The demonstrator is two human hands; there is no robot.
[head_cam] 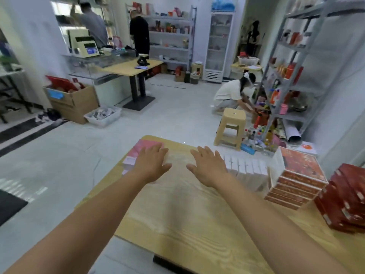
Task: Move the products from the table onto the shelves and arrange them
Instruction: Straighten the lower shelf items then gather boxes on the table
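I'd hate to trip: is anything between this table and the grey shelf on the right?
Yes. A beige plastic stool, a cluster of bottles and a crouching person are in front of the grey shelf.

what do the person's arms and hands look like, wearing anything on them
The left hand and right hand are bare: no gloves, no rings that show. The left forearm and right forearm are uncovered as far as the picture reaches, with no sleeve, watch or bracelet in sight. Slight blur could hide a thin ring.
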